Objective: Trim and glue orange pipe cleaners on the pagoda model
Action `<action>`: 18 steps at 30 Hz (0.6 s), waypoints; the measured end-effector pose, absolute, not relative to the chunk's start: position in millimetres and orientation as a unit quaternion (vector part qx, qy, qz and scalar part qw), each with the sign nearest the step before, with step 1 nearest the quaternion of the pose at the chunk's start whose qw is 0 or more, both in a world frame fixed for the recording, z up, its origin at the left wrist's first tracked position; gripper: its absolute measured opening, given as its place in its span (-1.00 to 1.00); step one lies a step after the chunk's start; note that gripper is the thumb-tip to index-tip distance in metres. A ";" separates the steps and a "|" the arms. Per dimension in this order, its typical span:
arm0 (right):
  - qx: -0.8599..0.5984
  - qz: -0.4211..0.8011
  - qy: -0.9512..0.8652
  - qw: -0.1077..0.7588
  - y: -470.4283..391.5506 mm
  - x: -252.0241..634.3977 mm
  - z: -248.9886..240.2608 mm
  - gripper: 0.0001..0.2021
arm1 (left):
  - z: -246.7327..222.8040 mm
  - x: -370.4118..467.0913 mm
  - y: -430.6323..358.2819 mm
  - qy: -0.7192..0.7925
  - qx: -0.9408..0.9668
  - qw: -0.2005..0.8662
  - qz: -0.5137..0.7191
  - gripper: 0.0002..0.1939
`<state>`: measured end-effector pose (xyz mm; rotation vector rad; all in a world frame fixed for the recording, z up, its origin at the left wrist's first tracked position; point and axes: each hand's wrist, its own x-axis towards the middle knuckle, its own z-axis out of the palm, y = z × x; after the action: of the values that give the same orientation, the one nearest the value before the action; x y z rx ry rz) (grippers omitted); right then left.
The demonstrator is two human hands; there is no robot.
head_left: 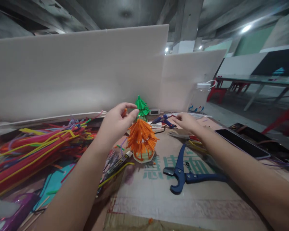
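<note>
Currently at handling stage: one orange fringed miniature tree (142,136), upright on cardboard (139,195), calling for light fingertips. My left hand (117,122), half-curled above; my right hand (188,123), bent beside glue gun (162,119). Either grip: too unclear to tell.

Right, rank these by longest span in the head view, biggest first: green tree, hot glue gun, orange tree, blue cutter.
1. Blue cutter
2. Orange tree
3. Hot glue gun and green tree: unsure, as the tree is partly hidden.
</note>
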<state>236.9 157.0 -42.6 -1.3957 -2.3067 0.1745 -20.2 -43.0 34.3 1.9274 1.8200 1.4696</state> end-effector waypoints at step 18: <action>-0.511 0.199 -0.805 0.227 186.5 208.9 -74.5 -0.68 | 20.2 -27.4 -23.2 0.532 0.715 0.103 0.441 -0.73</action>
<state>208.9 186.5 -74.5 -1.4088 -2.2176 0.5490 -27.4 -23.2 20.2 2.1093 1.5708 1.3024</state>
